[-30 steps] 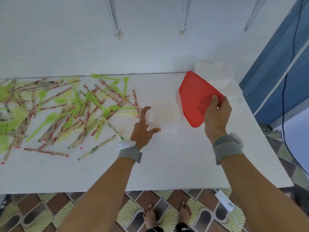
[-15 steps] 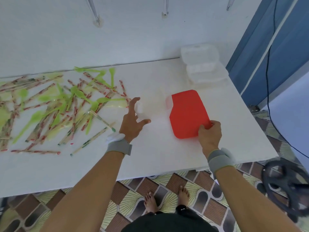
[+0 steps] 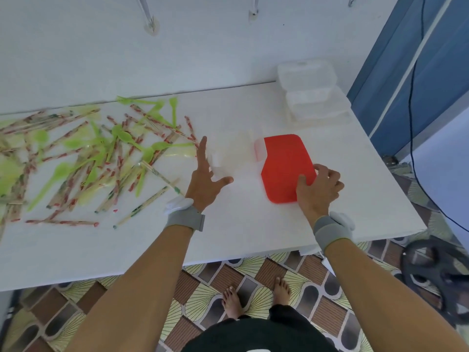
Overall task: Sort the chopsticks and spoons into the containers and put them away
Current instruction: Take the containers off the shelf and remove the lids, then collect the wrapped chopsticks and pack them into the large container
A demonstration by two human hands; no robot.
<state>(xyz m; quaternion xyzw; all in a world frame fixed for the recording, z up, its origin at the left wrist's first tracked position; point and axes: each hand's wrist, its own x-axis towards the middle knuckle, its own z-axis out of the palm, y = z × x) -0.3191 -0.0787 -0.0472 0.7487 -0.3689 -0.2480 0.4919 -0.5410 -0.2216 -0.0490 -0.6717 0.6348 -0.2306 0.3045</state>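
Utensils [image 3: 96, 158] left; lid [image 3: 284, 166] right; containers [image 3: 312, 92] behind

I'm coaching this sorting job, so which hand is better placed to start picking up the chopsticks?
The left hand: it is open, holds nothing, and sits right beside the scattered chopsticks. The right hand is busy gripping the red lid, farther from the pile.

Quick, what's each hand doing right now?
Left hand: open, fingers spread beside the clear container, holding nothing.
Right hand: holding the near corner of the red lid.
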